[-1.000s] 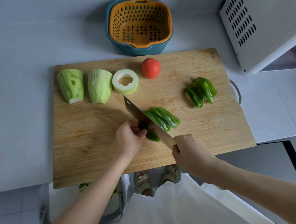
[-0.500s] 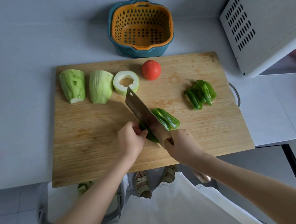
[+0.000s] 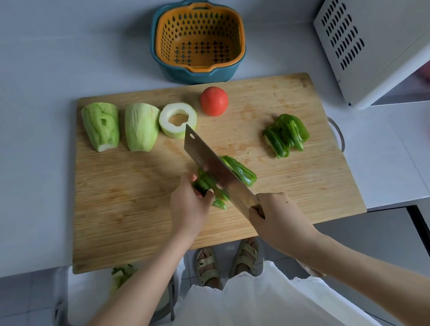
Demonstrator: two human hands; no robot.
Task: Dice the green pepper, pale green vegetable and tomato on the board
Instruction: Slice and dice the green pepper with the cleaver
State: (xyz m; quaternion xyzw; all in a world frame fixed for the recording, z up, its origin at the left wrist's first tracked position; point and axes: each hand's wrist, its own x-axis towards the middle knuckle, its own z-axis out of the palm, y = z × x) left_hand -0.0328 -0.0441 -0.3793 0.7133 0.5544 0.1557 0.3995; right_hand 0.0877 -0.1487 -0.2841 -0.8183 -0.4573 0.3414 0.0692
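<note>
On the wooden board (image 3: pixel 134 211), my left hand (image 3: pixel 189 205) holds down a bunch of green pepper strips (image 3: pixel 208 183) with curled fingers. My right hand (image 3: pixel 275 217) grips the handle of a cleaver (image 3: pixel 214 168), whose blade is tilted over the strips. More pepper strips (image 3: pixel 241 170) lie just right of the blade. A second pile of pepper strips (image 3: pixel 285 134) sits further right. Three pale green vegetable pieces lie along the board's far left: two halves (image 3: pixel 101 125) (image 3: pixel 141 125) and a hollow ring (image 3: pixel 177 120). A whole tomato (image 3: pixel 214 100) stands beside the ring.
An orange colander in a teal bowl (image 3: pixel 198 39) stands behind the board. A white appliance (image 3: pixel 380 26) fills the right back corner. The board overhangs the counter's front edge, with a bin holding green scraps (image 3: pixel 122 276) below.
The cleaver has risen and tilted, its flat side now showing over the pepper strips. My left hand still holds the strips in nearly the same place.
</note>
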